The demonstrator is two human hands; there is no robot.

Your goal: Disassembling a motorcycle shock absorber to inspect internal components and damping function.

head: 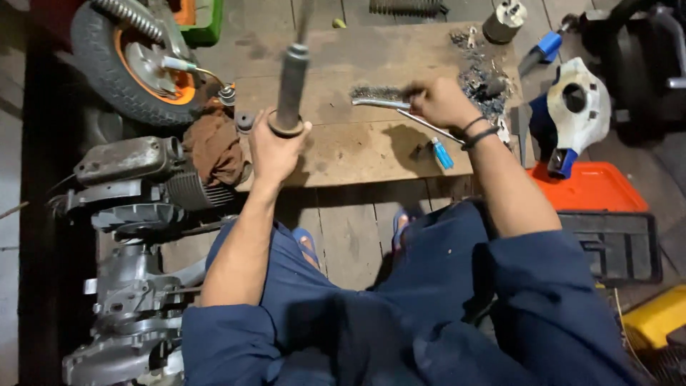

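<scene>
My left hand (274, 150) grips the wide flanged base of a dark cylindrical shock-absorber-like part (291, 86), held upright over a wooden board (357, 150). My right hand (441, 102) is closed on the handle of a wire brush (379, 96), whose bristles lie on the board just left of that hand. A thin metal rod (429, 127) runs out from under my right hand. A small blue lighter (442, 153) lies on the board below my right wrist, which wears black bands.
A small wheel with an orange rim (136, 61) and a brown rag (214, 146) sit at the left, above a grey engine block (136, 207). An orange and black toolbox (600, 207), a white and blue cover (575, 107) and a metal cylinder (504, 21) stand to the right.
</scene>
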